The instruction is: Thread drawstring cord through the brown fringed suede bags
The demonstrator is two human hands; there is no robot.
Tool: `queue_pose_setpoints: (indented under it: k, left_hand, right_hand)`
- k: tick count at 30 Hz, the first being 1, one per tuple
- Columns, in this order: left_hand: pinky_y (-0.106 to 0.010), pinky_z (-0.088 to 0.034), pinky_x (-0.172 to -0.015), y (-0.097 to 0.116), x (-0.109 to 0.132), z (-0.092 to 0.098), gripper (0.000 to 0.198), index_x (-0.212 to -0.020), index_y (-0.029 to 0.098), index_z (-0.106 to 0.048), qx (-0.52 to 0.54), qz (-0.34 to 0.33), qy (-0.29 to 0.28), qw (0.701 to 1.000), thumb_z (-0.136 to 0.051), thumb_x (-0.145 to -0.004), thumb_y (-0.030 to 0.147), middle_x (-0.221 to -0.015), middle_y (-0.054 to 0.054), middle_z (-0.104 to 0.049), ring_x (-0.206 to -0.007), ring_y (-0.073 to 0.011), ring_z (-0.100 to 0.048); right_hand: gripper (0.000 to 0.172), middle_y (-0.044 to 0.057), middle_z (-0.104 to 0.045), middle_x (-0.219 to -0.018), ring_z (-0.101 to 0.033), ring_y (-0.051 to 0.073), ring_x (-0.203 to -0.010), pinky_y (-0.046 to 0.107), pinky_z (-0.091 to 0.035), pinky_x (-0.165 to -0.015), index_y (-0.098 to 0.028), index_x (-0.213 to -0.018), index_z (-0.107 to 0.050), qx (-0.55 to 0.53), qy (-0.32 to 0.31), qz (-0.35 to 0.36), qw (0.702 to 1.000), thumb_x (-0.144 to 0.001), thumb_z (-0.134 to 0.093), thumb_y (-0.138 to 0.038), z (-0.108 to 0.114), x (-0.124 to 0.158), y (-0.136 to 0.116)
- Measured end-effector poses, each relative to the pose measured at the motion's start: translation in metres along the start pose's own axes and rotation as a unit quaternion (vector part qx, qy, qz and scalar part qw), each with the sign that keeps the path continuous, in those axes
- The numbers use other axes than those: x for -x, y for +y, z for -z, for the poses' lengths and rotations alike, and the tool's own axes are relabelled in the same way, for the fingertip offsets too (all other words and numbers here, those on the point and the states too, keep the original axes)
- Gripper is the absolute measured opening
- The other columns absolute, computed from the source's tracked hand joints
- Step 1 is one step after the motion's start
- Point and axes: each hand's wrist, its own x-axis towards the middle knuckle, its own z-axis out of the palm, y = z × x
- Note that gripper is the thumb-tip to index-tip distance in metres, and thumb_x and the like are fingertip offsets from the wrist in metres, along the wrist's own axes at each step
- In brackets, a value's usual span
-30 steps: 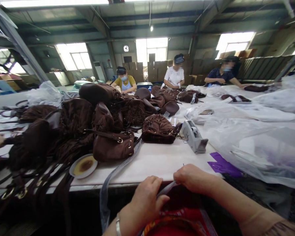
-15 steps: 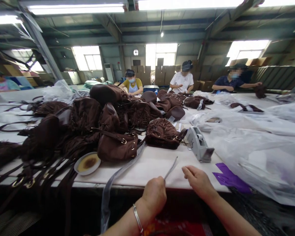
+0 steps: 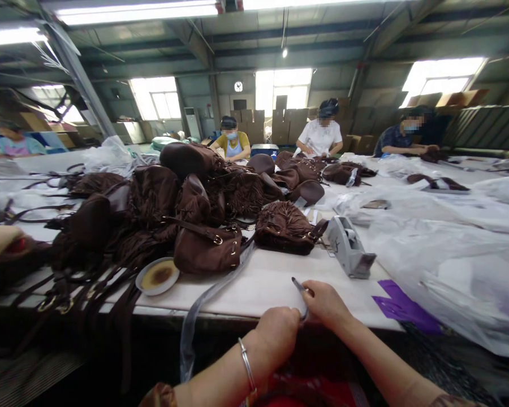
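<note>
My left hand [image 3: 280, 334], with a silver bangle on its wrist, is closed round the lower end of a thin grey strip [image 3: 299, 286] at the table's front edge. Just right of it, my right hand [image 3: 326, 302] pinches the same strip higher up; the strip's dark tip sticks out past the fingers. The two hands are almost touching. Beyond them lie a brown fringed bag [image 3: 285, 226] and a smooth brown bag [image 3: 207, 249]. A grey tape dispenser [image 3: 350, 249] stands behind my right hand.
A heap of brown bags [image 3: 148, 198] covers the table's left and middle. A dish of yellowish paste [image 3: 158, 277] sits near the front edge. Clear plastic [image 3: 445, 265] and a purple piece [image 3: 405, 308] lie right. Another person's hand [image 3: 0, 243] is at far left. Several people work opposite.
My right hand has moved left and taken hold of the strip, which it was apart from before. Another person's hand has entered at the far left.
</note>
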Motion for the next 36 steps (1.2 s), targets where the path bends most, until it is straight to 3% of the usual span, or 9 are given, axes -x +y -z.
queue_pose_setpoints:
  k: [4,9,13,18,22,28,31,33,36]
  left_hand:
    - [-0.031,-0.053,-0.078,-0.012,-0.003,0.007,0.022,-0.102,0.017,-0.065,-0.006,-0.015,0.037,0.999,-0.045,-0.092,0.018,-0.090,-0.009,-0.071,-0.083,-0.0227,-0.068]
    - [-0.030,-0.052,-0.073,-0.022,-0.011,0.025,0.021,-0.095,0.021,-0.071,-0.064,-0.024,0.055,0.996,-0.052,-0.088,0.023,-0.099,-0.010,-0.065,-0.083,-0.0215,-0.064]
    - [-0.030,-0.051,-0.074,-0.028,-0.022,0.035,0.020,-0.094,0.021,-0.075,-0.057,-0.018,0.044,0.997,-0.056,-0.088,0.027,-0.092,-0.010,-0.063,-0.084,-0.0225,-0.064]
    - [-0.030,-0.050,-0.079,-0.039,-0.031,0.032,0.020,-0.102,0.024,-0.073,-0.015,-0.036,0.074,0.996,-0.056,-0.090,0.025,-0.097,-0.007,-0.067,-0.088,-0.0215,-0.065]
    - [-0.027,-0.049,-0.080,-0.048,-0.036,0.027,0.019,-0.107,0.025,-0.069,-0.010,-0.093,0.090,0.992,-0.059,-0.090,0.025,-0.104,-0.004,-0.069,-0.093,-0.0199,-0.066]
    - [-0.025,-0.046,-0.077,-0.051,-0.048,0.031,0.019,-0.106,0.023,-0.066,-0.024,-0.161,0.058,0.985,-0.062,-0.091,0.033,-0.102,-0.003,-0.071,-0.092,-0.0196,-0.066]
    - [-0.024,-0.045,-0.080,-0.050,-0.051,0.032,0.019,-0.109,0.022,-0.066,-0.021,-0.177,0.057,0.982,-0.056,-0.093,0.026,-0.105,-0.002,-0.071,-0.096,-0.0188,-0.065]
    - [-0.023,-0.045,-0.079,-0.049,-0.052,0.033,0.020,-0.109,0.022,-0.066,-0.020,-0.175,0.063,0.982,-0.054,-0.093,0.023,-0.108,-0.002,-0.070,-0.096,-0.0186,-0.065]
    - [-0.024,-0.045,-0.076,-0.049,-0.053,0.033,0.020,-0.107,0.023,-0.069,-0.013,-0.158,0.067,0.985,-0.058,-0.092,0.030,-0.106,-0.003,-0.070,-0.094,-0.0191,-0.066]
  right_hand:
    - [0.033,0.008,-0.074,-0.102,-0.066,0.020,-0.097,0.027,-0.044,-0.088,-0.019,-0.102,-0.075,-0.033,-0.010,0.047,0.998,-0.083,-0.048,-0.014,-0.005,-0.002,0.011]
    - [0.033,0.007,-0.070,-0.096,-0.064,0.019,-0.090,0.026,-0.044,-0.084,-0.020,-0.098,-0.075,-0.030,-0.035,0.065,0.997,-0.085,-0.046,-0.014,-0.006,-0.001,0.017]
    - [0.034,0.005,-0.066,-0.090,-0.063,0.017,-0.083,0.026,-0.043,-0.080,-0.020,-0.095,-0.075,0.004,-0.033,0.082,0.996,-0.088,-0.042,-0.014,-0.002,-0.001,0.015]
    - [0.036,0.004,-0.061,-0.086,-0.061,0.016,-0.078,0.026,-0.042,-0.075,-0.022,-0.090,-0.075,0.049,-0.032,0.096,0.994,-0.089,-0.041,-0.011,0.001,-0.002,0.013]
    - [0.036,0.002,-0.057,-0.083,-0.059,0.014,-0.075,0.024,-0.042,-0.073,-0.022,-0.085,-0.074,0.046,-0.038,0.154,0.986,-0.089,-0.042,-0.008,0.003,-0.004,0.016]
    - [0.031,0.002,-0.059,-0.082,-0.059,0.014,-0.075,0.025,-0.044,-0.070,-0.020,-0.087,-0.073,-0.030,-0.065,0.239,0.968,-0.084,-0.044,-0.008,0.006,-0.014,0.020]
    - [0.025,0.004,-0.064,-0.084,-0.061,0.018,-0.080,0.029,-0.046,-0.074,-0.019,-0.087,-0.068,-0.084,-0.046,0.234,0.967,-0.088,-0.043,-0.015,0.002,-0.018,0.017]
    - [0.023,0.005,-0.068,-0.089,-0.063,0.020,-0.085,0.032,-0.048,-0.079,-0.019,-0.097,-0.066,-0.114,-0.031,0.211,0.970,-0.089,-0.044,-0.020,-0.003,-0.020,0.016]
    - [0.026,0.004,-0.071,-0.088,-0.066,0.020,-0.082,0.034,-0.050,-0.079,-0.020,-0.110,-0.061,-0.142,-0.019,0.165,0.976,-0.089,-0.047,-0.025,-0.010,-0.021,0.019]
